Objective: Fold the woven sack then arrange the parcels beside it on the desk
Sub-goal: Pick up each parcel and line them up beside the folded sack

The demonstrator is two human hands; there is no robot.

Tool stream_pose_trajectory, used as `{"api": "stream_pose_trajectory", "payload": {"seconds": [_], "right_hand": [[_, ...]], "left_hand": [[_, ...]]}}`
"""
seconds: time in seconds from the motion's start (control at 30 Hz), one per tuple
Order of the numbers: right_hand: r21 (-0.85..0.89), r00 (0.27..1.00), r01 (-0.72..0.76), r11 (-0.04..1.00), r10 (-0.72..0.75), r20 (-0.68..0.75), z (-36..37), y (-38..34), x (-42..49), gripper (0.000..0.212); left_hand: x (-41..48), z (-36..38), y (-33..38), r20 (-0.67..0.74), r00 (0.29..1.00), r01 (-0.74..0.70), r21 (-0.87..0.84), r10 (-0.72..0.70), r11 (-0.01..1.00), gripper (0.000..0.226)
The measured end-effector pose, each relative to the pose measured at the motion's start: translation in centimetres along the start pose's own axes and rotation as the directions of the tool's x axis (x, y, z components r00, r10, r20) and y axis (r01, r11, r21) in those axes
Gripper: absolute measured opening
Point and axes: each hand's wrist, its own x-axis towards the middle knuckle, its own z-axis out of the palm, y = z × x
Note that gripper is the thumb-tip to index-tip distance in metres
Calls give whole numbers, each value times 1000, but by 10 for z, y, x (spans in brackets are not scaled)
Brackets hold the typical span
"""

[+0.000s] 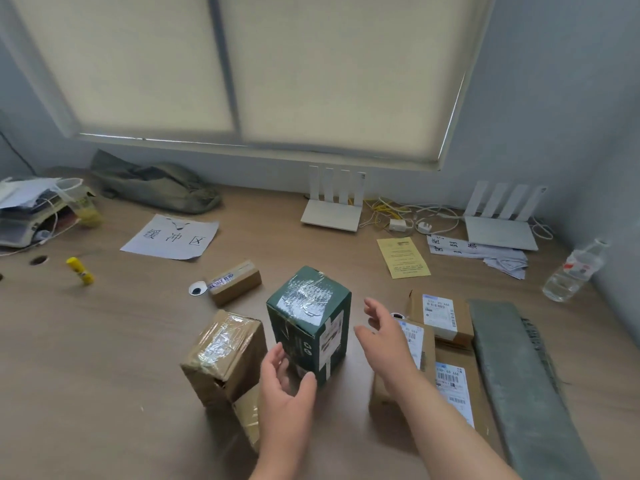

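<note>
The grey-green woven sack point(512, 379) lies folded into a long strip at the right of the desk. Three labelled brown parcels point(446, 315) sit in a row just left of it. A tall dark green box point(308, 322) stands upright at the centre. My left hand point(285, 386) touches its near lower corner with fingers apart. My right hand point(384, 336) hovers open a little to the box's right, not touching it. A taped brown box point(225, 355) stands left of the green one, and a small brown parcel point(235, 280) lies behind.
A printed paper sheet point(171, 237), a yellow glue stick point(80, 270) and a cluttered tray point(24, 216) lie at the left. Two white routers point(334, 213) with cables stand at the back. A yellow leaflet point(403, 256) and a water bottle point(573, 271) are at the right.
</note>
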Motion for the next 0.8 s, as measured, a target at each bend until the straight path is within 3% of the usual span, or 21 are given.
{"api": "stream_pose_trajectory", "payload": {"seconds": [0.23, 0.33, 0.47, 0.8], "right_hand": [[-81, 996, -35, 996, 42, 81, 11, -21, 32, 69], [-51, 988, -25, 998, 32, 149, 20, -16, 35, 55], [39, 996, 31, 999, -34, 88, 28, -14, 30, 41], [77, 984, 181, 981, -180, -16, 20, -33, 3, 46]], "left_hand": [[25, 1, 5, 176, 977, 112, 69, -123, 991, 89], [29, 7, -3, 195, 968, 137, 126, -159, 983, 93], [36, 11, -10, 223, 968, 91, 129, -119, 987, 93], [36, 0, 36, 186, 982, -43, 70, 30, 997, 86]]}}
